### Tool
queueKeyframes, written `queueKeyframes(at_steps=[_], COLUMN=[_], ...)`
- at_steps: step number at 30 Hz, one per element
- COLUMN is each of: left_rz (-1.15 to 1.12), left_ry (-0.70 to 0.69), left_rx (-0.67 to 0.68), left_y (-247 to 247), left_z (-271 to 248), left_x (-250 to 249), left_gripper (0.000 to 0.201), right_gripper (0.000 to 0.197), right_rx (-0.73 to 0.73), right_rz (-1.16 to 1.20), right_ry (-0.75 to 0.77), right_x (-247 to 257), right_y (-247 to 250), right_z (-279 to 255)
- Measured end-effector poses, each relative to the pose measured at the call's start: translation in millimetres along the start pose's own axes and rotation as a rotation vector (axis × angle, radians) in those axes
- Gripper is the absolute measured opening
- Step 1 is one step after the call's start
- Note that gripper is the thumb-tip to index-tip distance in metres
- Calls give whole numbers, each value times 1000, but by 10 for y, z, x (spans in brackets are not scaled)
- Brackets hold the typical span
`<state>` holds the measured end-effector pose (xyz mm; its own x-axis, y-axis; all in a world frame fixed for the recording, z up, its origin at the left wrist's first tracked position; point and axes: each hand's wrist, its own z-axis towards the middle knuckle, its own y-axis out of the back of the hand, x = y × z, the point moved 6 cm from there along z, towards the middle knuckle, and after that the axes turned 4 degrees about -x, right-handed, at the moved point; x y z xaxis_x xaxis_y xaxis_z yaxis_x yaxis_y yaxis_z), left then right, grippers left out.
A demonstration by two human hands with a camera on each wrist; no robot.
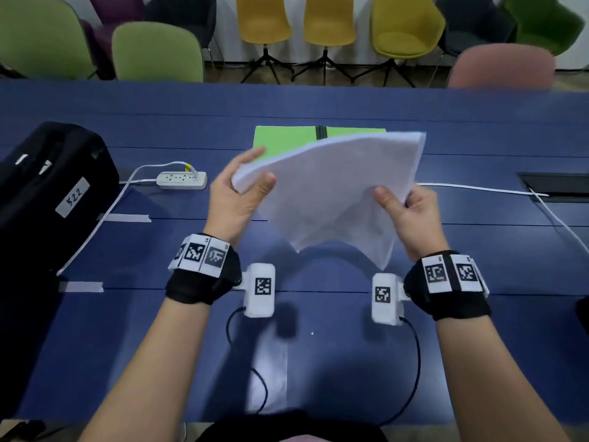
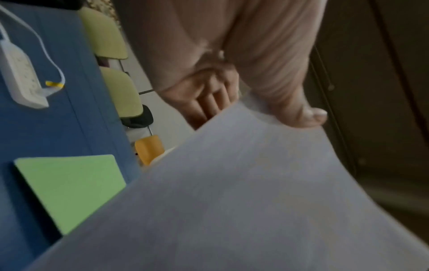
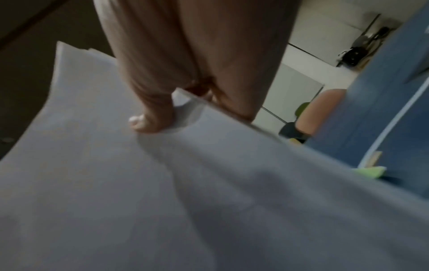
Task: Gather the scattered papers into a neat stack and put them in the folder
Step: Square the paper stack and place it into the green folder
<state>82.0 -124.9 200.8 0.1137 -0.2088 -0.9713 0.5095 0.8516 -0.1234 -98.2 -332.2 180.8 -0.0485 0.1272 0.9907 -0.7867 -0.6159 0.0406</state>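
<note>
- Papers [image 1: 331, 193], a white stack, are held up above the blue table [image 1: 318, 100], sagging in front of the green folder [image 1: 283, 138].
- Left hand [image 1: 236, 199] pinches one corner, thumb on top.
- Right hand [image 1: 411, 215] pinches the opposite edge, thumb on top.

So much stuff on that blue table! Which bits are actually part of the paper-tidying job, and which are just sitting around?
Part of the job:
papers, held above the table by the left hand and right hand
green folder, lying behind them

Just lying about:
power strip and its cable
black bag
chairs beyond the table
</note>
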Motion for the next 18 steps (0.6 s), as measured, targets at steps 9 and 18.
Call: queueKeyframes(at_steps=[9, 18], left_rz=[182, 34], left_ry=[358, 513], left_rx=[95, -121], left_y=[-417, -570], left_z=[-234, -194], left_x=[690, 691], left_gripper=[30, 32], right_gripper=[43, 43], right_rx=[40, -148], right_rz=[5, 71], right_ry=[-175, -179], right_x=[-436, -354], right_y=[-52, 36], right_z=[-157, -44])
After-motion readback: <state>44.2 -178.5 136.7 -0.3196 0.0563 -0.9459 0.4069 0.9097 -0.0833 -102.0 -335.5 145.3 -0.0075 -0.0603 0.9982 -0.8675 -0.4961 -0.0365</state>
